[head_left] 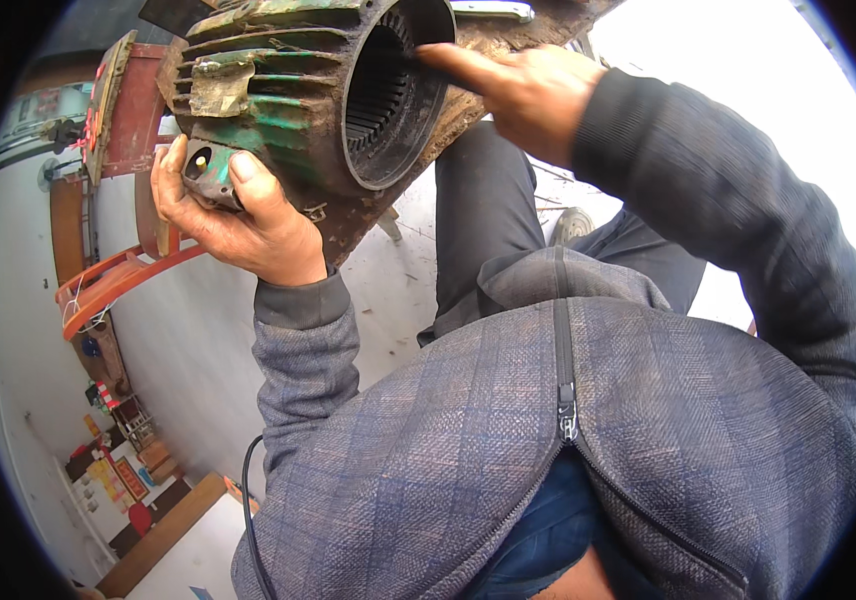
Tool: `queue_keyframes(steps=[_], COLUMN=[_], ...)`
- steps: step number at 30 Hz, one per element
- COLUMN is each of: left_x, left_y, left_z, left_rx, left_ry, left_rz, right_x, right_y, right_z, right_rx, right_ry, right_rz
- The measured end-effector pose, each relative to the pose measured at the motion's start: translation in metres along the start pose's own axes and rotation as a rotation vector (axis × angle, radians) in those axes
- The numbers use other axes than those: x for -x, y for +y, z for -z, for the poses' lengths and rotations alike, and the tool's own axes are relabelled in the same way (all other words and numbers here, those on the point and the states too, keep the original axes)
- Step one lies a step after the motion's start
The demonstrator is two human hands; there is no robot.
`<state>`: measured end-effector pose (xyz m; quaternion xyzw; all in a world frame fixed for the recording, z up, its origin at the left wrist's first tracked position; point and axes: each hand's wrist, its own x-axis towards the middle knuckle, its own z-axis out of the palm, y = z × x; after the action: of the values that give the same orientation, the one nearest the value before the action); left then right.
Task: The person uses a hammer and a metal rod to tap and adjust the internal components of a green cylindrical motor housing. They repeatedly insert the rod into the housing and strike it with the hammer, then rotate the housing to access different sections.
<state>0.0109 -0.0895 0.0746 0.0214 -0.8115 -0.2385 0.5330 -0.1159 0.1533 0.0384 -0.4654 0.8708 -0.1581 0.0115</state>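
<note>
In the head view, the finned green motor housing (293,105) lies on its side on the grimy bench (348,225), its slotted bore (380,115) opening rightward. At the housing's lower left, the left hand (253,225) has its fingers wrapped around a small terminal box (210,178), thumb on the near side. To the right of the housing, the right hand (543,95) points its index finger at the bore's mouth; the other fingers look curled, but blur and a dark patch beneath them hide whether they grip anything. A pale, slim object (493,10) lies beyond the bore, at the housing's upper right.

The housing sits near the bench edge, above the person's legs (488,200), so a hard push or a slack left grip might let it roll or slide toward them. The slot edges could scrape a probing fingertip, and pulling hard on the box might strain its mounting.
</note>
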Motion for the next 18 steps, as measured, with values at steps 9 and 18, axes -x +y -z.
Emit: queue_keyframes(steps=[9,18], left_x=[-0.005,-0.004], left_y=[0.004,0.009], left_z=[-0.003,-0.007], left_rx=[0.04,0.067], left_ry=[0.011,0.026], left_rz=[0.005,0.061], right_x=[0.082,0.05], right_y=[-0.019,-0.043], right_z=[-0.009,-0.014], right_rx=[-0.17,-0.168], right_ry=[0.181,-0.048], right_rz=[0.078,-0.006])
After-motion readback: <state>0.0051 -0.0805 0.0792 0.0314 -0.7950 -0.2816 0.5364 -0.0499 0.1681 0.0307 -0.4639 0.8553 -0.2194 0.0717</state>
